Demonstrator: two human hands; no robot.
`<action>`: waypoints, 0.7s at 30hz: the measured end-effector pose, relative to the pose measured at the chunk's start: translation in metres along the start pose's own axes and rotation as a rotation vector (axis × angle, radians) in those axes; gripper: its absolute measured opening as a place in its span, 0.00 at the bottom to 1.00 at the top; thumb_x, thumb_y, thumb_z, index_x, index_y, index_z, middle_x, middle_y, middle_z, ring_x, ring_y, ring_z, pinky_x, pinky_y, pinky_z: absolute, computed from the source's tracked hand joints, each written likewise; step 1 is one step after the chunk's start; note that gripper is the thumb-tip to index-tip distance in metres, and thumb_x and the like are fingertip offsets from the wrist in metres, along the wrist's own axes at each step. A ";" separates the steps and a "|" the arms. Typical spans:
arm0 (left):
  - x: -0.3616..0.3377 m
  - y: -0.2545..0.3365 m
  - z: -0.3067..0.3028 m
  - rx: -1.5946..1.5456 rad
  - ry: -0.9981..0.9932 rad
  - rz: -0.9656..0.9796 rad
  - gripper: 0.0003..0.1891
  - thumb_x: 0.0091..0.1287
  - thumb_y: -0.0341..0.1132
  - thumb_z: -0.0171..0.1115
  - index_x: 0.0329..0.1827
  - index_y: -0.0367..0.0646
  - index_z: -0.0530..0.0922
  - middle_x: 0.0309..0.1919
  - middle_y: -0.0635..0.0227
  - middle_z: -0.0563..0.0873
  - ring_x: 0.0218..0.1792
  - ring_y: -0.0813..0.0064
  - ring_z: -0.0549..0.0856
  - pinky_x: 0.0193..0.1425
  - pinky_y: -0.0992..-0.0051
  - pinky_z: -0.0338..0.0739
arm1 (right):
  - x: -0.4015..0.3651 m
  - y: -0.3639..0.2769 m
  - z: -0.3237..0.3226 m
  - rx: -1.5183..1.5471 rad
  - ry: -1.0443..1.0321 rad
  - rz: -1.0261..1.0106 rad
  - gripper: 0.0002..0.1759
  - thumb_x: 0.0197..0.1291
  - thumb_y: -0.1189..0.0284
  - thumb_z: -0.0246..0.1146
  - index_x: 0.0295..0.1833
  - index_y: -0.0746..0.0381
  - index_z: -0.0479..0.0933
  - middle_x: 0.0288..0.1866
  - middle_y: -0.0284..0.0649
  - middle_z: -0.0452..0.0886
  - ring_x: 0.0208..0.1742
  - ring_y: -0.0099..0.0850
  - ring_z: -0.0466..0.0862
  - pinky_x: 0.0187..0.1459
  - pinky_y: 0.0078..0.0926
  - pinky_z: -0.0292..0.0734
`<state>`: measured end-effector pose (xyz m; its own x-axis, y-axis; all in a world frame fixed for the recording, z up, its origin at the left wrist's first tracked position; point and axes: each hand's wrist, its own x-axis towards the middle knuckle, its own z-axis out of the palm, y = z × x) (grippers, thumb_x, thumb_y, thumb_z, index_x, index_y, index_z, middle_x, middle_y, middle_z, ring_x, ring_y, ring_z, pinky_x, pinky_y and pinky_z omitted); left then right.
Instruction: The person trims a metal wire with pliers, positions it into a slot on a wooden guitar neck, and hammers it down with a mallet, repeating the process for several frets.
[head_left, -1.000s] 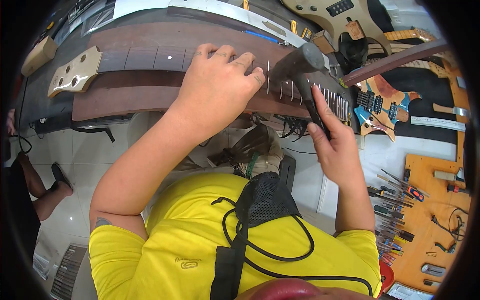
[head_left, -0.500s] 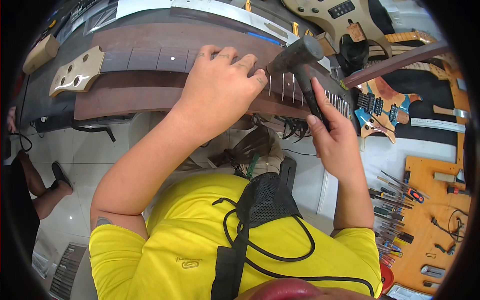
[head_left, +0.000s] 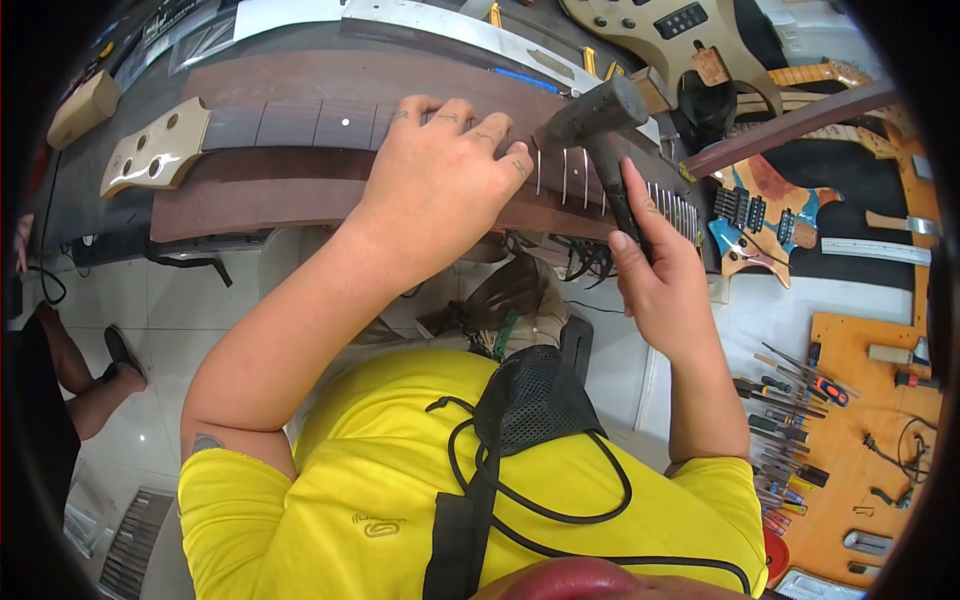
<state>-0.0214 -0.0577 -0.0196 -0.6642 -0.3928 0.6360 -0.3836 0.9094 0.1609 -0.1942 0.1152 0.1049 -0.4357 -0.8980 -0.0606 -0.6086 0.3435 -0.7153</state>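
Note:
A guitar neck with a dark fretboard and a pale headstock lies across the bench. My left hand is closed over the middle of it, fingers bent on the far side and thumb tip toward the right. Whether a fret wire is between those fingertips is hidden. Bright frets cross the board right of this hand; the slots to its left look bare. My right hand grips the handle of a black-headed hammer. The hammer's head is over the fretboard, just right of my left fingertips.
Brown padding lies beneath the neck. A wooden block sits at the far left. Guitar bodies and a ruler lie to the right. Several hand tools fill an orange board. Another person's leg shows at left.
The hammer has shifted slightly, its striking face a little higher off the fretboard. My right hand moved slightly with it. My left hand stays in place on the neck.

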 end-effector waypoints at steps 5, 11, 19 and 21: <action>0.000 -0.001 0.002 0.000 0.004 -0.004 0.13 0.68 0.36 0.73 0.54 0.48 0.91 0.59 0.68 0.92 0.58 0.61 0.88 0.67 0.52 0.78 | -0.009 0.011 0.003 -0.150 0.013 -0.099 0.37 0.78 0.82 0.62 0.90 0.59 0.65 0.80 0.57 0.81 0.71 0.33 0.86 0.71 0.27 0.75; 0.001 -0.002 0.002 0.013 0.042 0.028 0.14 0.66 0.36 0.72 0.54 0.48 0.91 0.56 0.66 0.92 0.56 0.60 0.89 0.66 0.52 0.79 | -0.023 0.015 0.006 -0.206 -0.074 -0.035 0.40 0.75 0.83 0.64 0.90 0.56 0.66 0.50 0.59 0.89 0.41 0.35 0.85 0.52 0.24 0.79; 0.000 0.000 0.000 0.013 -0.005 0.013 0.15 0.66 0.37 0.76 0.56 0.48 0.92 0.61 0.66 0.92 0.59 0.60 0.89 0.67 0.52 0.78 | -0.029 0.018 0.007 -0.265 -0.025 -0.222 0.41 0.74 0.83 0.66 0.90 0.59 0.65 0.45 0.57 0.89 0.36 0.41 0.86 0.47 0.28 0.81; 0.001 0.000 -0.002 0.012 -0.026 0.007 0.16 0.66 0.37 0.77 0.56 0.49 0.91 0.61 0.66 0.92 0.60 0.60 0.89 0.67 0.51 0.78 | -0.030 0.014 0.004 -0.338 -0.189 -0.007 0.39 0.77 0.81 0.64 0.90 0.63 0.63 0.70 0.50 0.87 0.64 0.27 0.83 0.69 0.25 0.73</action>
<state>-0.0207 -0.0576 -0.0172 -0.6834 -0.3898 0.6173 -0.3860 0.9106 0.1476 -0.1867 0.1460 0.0938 -0.3203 -0.9247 -0.2060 -0.8089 0.3801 -0.4485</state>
